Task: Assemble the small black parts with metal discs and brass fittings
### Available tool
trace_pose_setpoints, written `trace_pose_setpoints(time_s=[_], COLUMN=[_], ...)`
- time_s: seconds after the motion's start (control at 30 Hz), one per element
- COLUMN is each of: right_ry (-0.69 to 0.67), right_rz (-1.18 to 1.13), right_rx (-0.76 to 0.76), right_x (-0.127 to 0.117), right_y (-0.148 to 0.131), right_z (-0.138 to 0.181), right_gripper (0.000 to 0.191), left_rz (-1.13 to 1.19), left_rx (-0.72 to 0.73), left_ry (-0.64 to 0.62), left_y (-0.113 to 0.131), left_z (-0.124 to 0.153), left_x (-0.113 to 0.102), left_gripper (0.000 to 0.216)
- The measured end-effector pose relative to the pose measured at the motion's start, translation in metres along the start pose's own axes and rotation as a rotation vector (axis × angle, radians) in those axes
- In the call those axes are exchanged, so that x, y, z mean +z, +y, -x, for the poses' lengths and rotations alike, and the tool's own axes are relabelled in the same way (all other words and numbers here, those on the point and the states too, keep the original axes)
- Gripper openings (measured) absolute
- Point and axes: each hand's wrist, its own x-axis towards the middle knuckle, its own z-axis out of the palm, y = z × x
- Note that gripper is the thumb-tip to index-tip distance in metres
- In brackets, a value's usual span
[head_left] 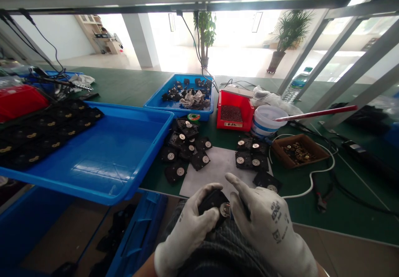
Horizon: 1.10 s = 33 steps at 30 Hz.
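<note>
My left hand (199, 216), in a white glove, is closed around a black plastic part (213, 200) above my lap. A round silver disc (224, 209) sits on that part near my left thumb. My right hand (260, 216), gloved too, is beside the disc with index finger and thumb apart. A small blue bit (231, 214) shows next to the disc by the right fingers; what it belongs to is hidden. Similar black parts with silver discs lie in a loose pile (188, 146) ahead on the left and in a neater group (252, 154) to the right.
A large blue tray (124, 144) with black parts stands left. Farther back are a smaller blue tray (149, 102), a red bin (220, 119) of small pieces and a white tub (264, 121). Right lie a brown box (279, 156) of brass-coloured pieces, cables and pliers (322, 202).
</note>
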Motion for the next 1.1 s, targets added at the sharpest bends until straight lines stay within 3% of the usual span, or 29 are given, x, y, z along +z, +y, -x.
trace_pose_setpoints(time_s=[1.1], right_ry=[-0.042], right_rz=[0.056], right_rx=[-0.061], right_x=[0.001], right_y=[0.000], right_z=[-0.001], right_gripper=[0.037], left_rz=[-0.064], left_rx=[-0.031], left_ry=[0.013], left_y=[0.012], left_z=[-0.001], left_x=[0.004], left_gripper=[0.052])
